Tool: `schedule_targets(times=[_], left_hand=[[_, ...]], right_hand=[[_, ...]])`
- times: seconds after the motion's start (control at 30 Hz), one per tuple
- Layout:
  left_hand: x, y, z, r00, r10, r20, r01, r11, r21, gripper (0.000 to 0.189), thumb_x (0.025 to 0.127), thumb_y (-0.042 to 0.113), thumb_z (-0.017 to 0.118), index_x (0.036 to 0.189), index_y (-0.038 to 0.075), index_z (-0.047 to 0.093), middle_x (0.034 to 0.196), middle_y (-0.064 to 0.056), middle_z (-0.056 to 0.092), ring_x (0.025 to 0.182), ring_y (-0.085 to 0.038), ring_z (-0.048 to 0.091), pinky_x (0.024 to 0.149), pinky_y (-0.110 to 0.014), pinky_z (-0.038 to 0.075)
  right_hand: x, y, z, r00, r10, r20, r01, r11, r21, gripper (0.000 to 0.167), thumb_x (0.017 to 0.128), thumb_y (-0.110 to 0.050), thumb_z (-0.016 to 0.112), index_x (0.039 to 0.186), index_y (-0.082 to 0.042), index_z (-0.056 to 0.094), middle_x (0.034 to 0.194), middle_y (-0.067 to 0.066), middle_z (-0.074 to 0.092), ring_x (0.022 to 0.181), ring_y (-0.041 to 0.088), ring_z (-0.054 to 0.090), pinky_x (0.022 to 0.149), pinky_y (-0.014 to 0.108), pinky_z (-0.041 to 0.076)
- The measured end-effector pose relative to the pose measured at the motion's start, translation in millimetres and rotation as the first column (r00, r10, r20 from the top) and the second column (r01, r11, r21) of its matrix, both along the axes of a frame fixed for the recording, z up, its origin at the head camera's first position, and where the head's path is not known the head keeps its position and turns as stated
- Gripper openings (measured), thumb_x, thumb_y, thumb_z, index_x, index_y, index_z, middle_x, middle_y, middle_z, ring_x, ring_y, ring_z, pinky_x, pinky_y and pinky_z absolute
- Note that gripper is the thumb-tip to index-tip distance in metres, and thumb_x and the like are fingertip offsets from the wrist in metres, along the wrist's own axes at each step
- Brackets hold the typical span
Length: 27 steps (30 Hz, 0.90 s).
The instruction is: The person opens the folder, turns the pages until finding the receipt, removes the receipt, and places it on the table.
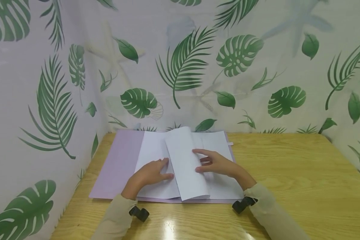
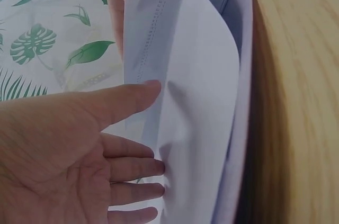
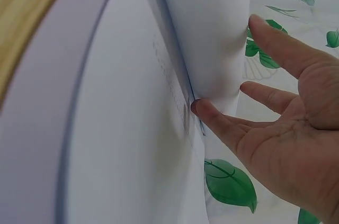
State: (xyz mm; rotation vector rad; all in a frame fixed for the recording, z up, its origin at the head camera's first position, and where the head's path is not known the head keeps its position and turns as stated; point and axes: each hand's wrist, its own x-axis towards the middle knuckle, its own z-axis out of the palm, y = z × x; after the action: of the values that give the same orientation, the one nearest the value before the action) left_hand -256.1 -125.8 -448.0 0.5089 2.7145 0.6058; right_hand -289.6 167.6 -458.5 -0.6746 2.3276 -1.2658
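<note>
The curled white sheet [image 1: 187,166] bows up between your hands — probably light, limp and quick to crease, so pinch its edge gently, right-hand side. Your left hand [image 1: 152,171] lies loosely extended; your right hand [image 1: 217,163], fingers spread, meets the sheet unpinched.

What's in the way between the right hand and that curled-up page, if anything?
Nothing visible: the right hand is right at the edge of the curled page. The left hand is on the page's other side, not between them.
</note>
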Motion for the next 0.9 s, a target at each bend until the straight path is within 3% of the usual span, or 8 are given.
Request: schedule_targets(times=[0.2,0.47,0.6,0.73,0.9], left_hand=[[-2.2,-5.2,3.0,0.999,-0.012,-0.047,0.012,1.000,0.009,0.069,0.100,0.034,0.066,0.152,-0.004,0.042,0.155,-0.022,0.048,0.145,-0.036,0.045,0.121,-0.047,0.037],[0.9,-9.8,14.1,0.991,0.051,-0.127,-0.045,0.998,0.050,0.057,0.102,0.017,0.059,0.151,-0.008,0.042,0.157,-0.024,0.043,0.148,-0.039,0.039,0.124,-0.049,0.032],[5.4,-2.5,17.3,0.982,0.066,-0.176,-0.050,0.994,0.094,0.058,0.102,0.018,0.059,0.152,-0.005,0.041,0.161,-0.022,0.037,0.151,-0.037,0.036,0.125,-0.049,0.030],[11.3,12.5,19.2,0.979,0.032,-0.200,-0.004,0.991,0.135,0.058,0.102,0.021,0.061,0.153,0.000,0.043,0.162,-0.020,0.038,0.151,-0.036,0.037,0.124,-0.050,0.032],[17.9,28.6,15.8,0.981,-0.034,-0.193,0.059,0.990,0.125,0.057,0.103,0.026,0.060,0.154,0.004,0.043,0.161,-0.018,0.039,0.150,-0.036,0.038,0.123,-0.050,0.033]], right_hand=[[-0.9,-1.3,-4.3,1.000,0.018,-0.021,-0.018,1.000,-0.008,0.077,0.093,-0.035,0.076,0.157,-0.014,0.040,0.164,0.019,0.034,0.136,0.043,0.053,0.109,0.054,0.049],[3.0,-3.7,-2.1,1.000,-0.010,-0.017,0.010,1.000,-0.015,0.075,0.094,-0.029,0.076,0.157,-0.010,0.040,0.162,0.020,0.036,0.134,0.042,0.056,0.108,0.053,0.051],[5.2,-5.9,-2.1,0.999,-0.032,-0.014,0.032,0.999,0.009,0.076,0.093,-0.030,0.076,0.157,-0.011,0.039,0.162,0.020,0.038,0.133,0.041,0.057,0.108,0.052,0.051],[6.6,-7.8,-1.7,0.998,-0.053,-0.019,0.054,0.998,0.024,0.078,0.093,-0.031,0.076,0.158,-0.011,0.039,0.162,0.020,0.037,0.133,0.040,0.057,0.108,0.052,0.051],[7.2,-9.9,-2.4,0.998,-0.065,-0.014,0.066,0.998,0.025,0.079,0.093,-0.033,0.076,0.159,-0.011,0.037,0.163,0.020,0.035,0.135,0.041,0.055,0.110,0.052,0.049]])
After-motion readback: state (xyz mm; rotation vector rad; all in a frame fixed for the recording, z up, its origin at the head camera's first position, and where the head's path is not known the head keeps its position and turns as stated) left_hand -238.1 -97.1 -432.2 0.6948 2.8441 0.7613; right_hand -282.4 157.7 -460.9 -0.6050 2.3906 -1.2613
